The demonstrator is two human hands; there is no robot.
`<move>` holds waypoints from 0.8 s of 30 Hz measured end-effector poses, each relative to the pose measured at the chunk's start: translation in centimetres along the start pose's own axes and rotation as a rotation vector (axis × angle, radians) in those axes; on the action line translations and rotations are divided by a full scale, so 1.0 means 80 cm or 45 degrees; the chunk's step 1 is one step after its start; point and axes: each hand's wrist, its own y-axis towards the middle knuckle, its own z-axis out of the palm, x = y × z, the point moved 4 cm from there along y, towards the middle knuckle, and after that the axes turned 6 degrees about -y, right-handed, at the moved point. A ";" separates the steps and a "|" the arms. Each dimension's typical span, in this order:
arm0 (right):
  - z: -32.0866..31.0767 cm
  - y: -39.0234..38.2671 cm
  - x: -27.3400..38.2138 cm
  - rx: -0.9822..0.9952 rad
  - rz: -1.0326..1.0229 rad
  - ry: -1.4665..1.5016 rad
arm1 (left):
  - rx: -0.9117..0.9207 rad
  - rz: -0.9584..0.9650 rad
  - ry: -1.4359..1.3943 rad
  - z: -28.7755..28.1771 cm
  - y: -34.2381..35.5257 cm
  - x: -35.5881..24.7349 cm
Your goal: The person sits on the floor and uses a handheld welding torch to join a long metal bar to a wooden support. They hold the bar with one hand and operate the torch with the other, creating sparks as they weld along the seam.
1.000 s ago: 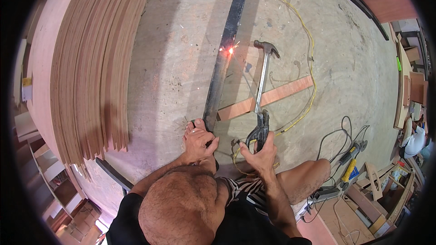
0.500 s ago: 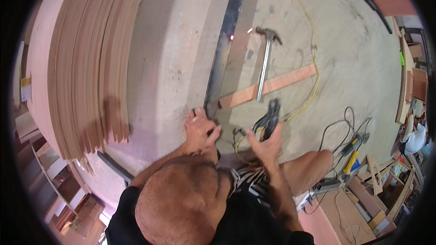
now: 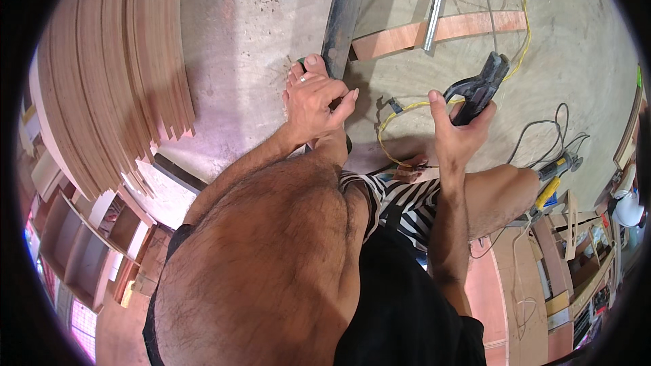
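Observation:
My left hand is closed over my bare foot at the lower end of the dark steel bar; what its curled fingers hold, if anything, is hidden. My right hand grips a black electrode holder, raised right of the bar, with a thin rod extending forward from it. Beyond the holder, a hammer's silver handle crosses a reddish wood strip; the hammer's head is out of view.
Long plywood strips lie stacked at left. A yellow cable loops across the concrete floor. A grinder and yellow-handled tool lie by my right leg. Wooden pieces fill both lower sides; a person in white is at far right.
The red spark on the bar is gone. My right hand has drawn the holder and rod away to the right. The view has tilted, so the hammer's head left the frame.

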 end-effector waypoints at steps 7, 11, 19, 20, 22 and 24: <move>-0.013 0.005 -0.002 -0.076 0.058 -0.061 | 0.358 0.147 0.244 0.036 0.024 -0.024; -0.014 -0.002 -0.011 -0.116 0.099 0.015 | 0.496 0.358 0.705 0.060 0.091 -0.025; -0.023 -0.001 -0.011 -0.187 0.085 0.115 | 0.728 0.514 1.439 0.147 0.255 0.009; -0.022 -0.003 -0.016 -0.200 0.092 0.146 | 0.743 0.459 1.511 0.160 0.261 0.023; -0.022 -0.003 -0.024 -0.246 0.106 0.206 | 0.726 0.413 1.582 0.175 0.267 0.037; -0.023 -0.006 -0.034 -0.232 0.159 0.188 | 0.675 0.409 1.593 0.181 0.270 0.045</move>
